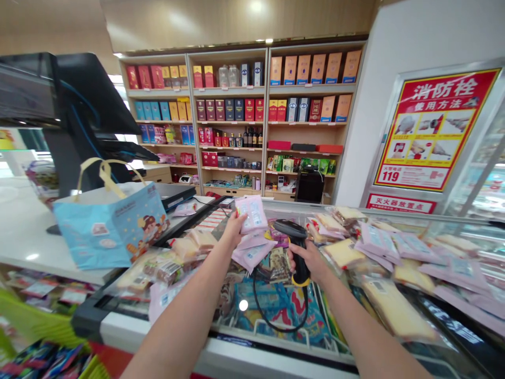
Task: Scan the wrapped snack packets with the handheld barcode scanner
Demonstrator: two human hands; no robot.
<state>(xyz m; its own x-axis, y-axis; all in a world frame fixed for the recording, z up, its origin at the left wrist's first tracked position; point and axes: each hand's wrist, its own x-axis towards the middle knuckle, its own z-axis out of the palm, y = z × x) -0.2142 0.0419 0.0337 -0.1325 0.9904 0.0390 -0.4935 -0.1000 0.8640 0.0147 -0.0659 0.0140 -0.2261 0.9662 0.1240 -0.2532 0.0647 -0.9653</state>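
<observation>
My left hand (pixel 235 227) grips a pale pink packet (pixel 252 213) by its left edge, raised above the glass-topped freezer. Just below it lie more pink packets (pixel 254 251). In my right hand (pixel 310 260) is a black and yellow barcode scanner (pixel 291 230), its head pointing left toward the packet. The scanner's cable (pixel 255 297) loops down over the glass. On the right side, wrapped bread slices (pixel 394 300) and several pink packets (pixel 381 242) lie in a pile. A smaller group of wrapped bread (pixel 193 243) sits left of my left forearm.
A blue paper bag (pixel 110 226) stands on the white counter (pixel 27 221) at left, before a black checkout terminal (pixel 79 100). Colourful packages show through the freezer glass (pixel 276 305). Behind are shelves of boxes (pixel 232 110) and a red wall sign (pixel 437 126). A green basket (pixel 43 321) is at lower left.
</observation>
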